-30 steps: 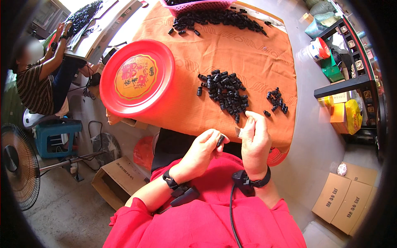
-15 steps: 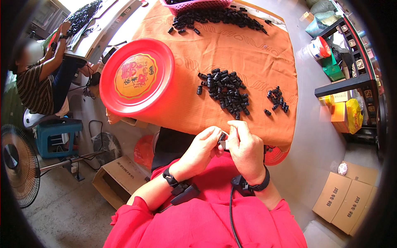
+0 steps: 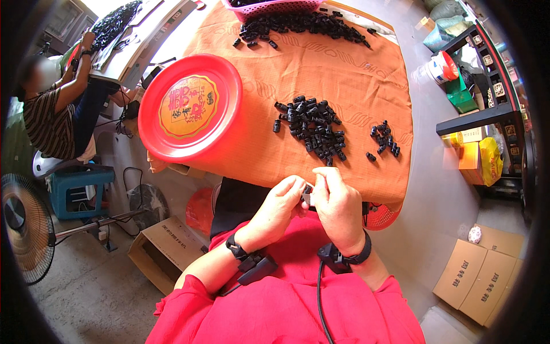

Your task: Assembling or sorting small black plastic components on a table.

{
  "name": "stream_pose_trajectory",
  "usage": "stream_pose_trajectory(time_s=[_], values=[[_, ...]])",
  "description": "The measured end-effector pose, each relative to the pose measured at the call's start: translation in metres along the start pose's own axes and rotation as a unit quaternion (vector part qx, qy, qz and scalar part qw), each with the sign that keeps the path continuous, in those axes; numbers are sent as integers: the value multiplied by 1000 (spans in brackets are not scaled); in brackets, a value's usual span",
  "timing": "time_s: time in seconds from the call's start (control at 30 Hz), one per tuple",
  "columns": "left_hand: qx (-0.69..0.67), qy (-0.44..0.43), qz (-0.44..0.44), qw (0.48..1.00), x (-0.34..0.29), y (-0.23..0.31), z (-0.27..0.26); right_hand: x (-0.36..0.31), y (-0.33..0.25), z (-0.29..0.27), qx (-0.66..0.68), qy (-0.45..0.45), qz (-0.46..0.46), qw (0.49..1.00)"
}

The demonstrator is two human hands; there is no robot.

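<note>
My left hand [image 3: 276, 207] is closed in a pinch on a small black plastic part [image 3: 307, 188] just off the near table edge, above my lap. Against it, my right hand [image 3: 339, 207] has its fingers closed around a small flat grey piece [image 3: 307, 199], mostly covered by the fingers. Beyond my hands, a pile of similar black parts [image 3: 314, 127] lies on the orange cloth [image 3: 263, 155]. A smaller group of them [image 3: 385, 139] lies to its right. Both wrists wear black straps with devices.
A red round tray [image 3: 229, 109] sits on the table's left. At the far side are a pink basket [image 3: 275, 8] and more black parts [image 3: 303, 23]. A fan [image 3: 26, 223] and a seated person [image 3: 51, 114] are at left; a shelf [image 3: 475, 119] and cardboard boxes [image 3: 478, 281] at right.
My right hand has shifted slightly to the left, its fingers still around the grey piece. The left hand keeps its pinch in nearly the same place.
</note>
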State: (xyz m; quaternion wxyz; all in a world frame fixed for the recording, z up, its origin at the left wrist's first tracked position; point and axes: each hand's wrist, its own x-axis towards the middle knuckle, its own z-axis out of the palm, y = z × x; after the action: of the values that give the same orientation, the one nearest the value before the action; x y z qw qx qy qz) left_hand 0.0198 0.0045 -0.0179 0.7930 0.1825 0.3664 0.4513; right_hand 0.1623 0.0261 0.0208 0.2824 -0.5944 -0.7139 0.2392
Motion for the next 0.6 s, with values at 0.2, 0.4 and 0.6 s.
stream_pose_trajectory(time_s=[0.2,0.4,0.6], values=[[64,26,23,997,-1,2,2,1,-2,0,14,-18,24,999],[119,45,34,991,0,1,1,1,1,3,32,-14,38,999],[122,26,43,991,0,-1,-2,-2,2,3,59,-19,49,997]])
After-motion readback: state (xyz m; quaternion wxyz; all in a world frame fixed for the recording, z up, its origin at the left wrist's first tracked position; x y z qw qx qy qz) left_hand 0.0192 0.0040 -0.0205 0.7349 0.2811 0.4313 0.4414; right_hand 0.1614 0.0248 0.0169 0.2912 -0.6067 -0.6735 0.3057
